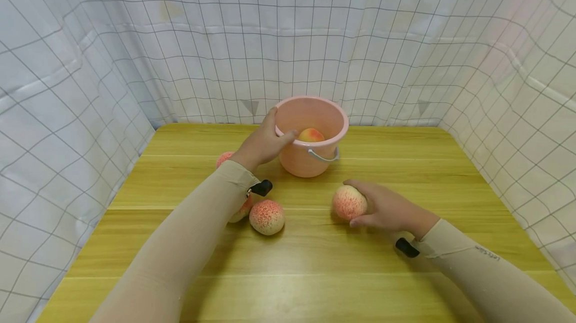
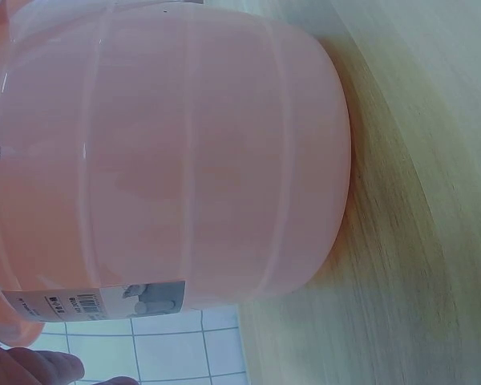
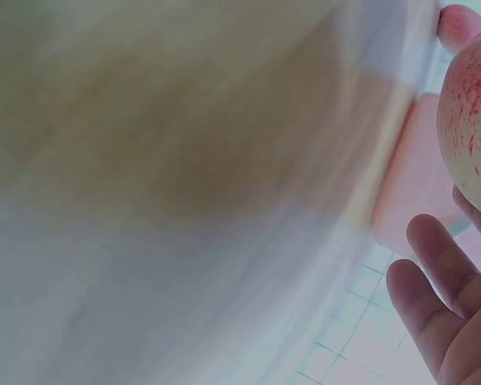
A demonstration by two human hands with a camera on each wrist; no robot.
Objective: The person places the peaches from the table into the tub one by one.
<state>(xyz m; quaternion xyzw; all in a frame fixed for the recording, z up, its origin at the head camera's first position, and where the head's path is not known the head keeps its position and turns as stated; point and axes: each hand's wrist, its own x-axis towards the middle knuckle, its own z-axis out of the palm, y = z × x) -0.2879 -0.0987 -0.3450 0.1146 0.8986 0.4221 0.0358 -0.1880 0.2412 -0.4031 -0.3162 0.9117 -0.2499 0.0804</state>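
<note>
A pink bucket (image 1: pixel 300 159) stands upright at the back of the table, a yellow-orange peach (image 1: pixel 311 135) inside it. My left hand (image 1: pixel 262 142) grips its left rim, the thumb hooked over the edge. Ribbed bucket wall fills most of the left wrist view. My right hand (image 1: pixel 382 207) holds a speckled peach (image 1: pixel 349 202) between thumb and fingers, to the right and in front of the bucket. In the right wrist view, that peach (image 3: pixel 470 128) shows at the right edge, with two fingers (image 3: pixel 441 249) extended below it.
One peach (image 1: pixel 267 217) lies on the wooden table (image 1: pixel 306 278) beside my left forearm. Two more, a nearer peach (image 1: pixel 243 210) and a farther peach (image 1: pixel 223 158), are partly covered by that arm. White grid-patterned curtains (image 1: pixel 310 33) enclose the back and sides.
</note>
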